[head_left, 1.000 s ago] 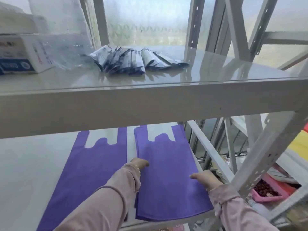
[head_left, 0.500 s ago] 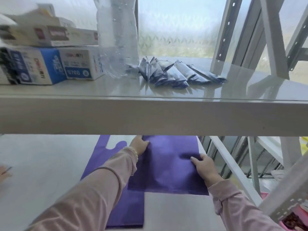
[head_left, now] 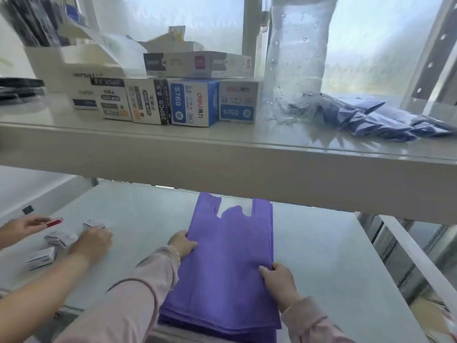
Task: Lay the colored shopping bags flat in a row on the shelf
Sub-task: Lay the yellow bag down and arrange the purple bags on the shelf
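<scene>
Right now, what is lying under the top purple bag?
More purple bags; their layered edges show below the top purple bag, which both hands hold. How many is hidden.

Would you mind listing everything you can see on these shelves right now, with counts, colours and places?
Purple bags: a stack, count unclear, purple, flat on the lower shelf, centre.
Small packets: about three, white and grey, lower shelf, left.
Boxes: several, white, black and blue, upper shelf, left of centre.
Clear plastic bag: one, transparent, upright on the upper shelf.
Blue-grey pouches: a pile, upper shelf, right.
Other person's hands: two, far left, among the packets.
Left hand: on the stack's left edge.
Right hand: on the stack's right edge.
</scene>
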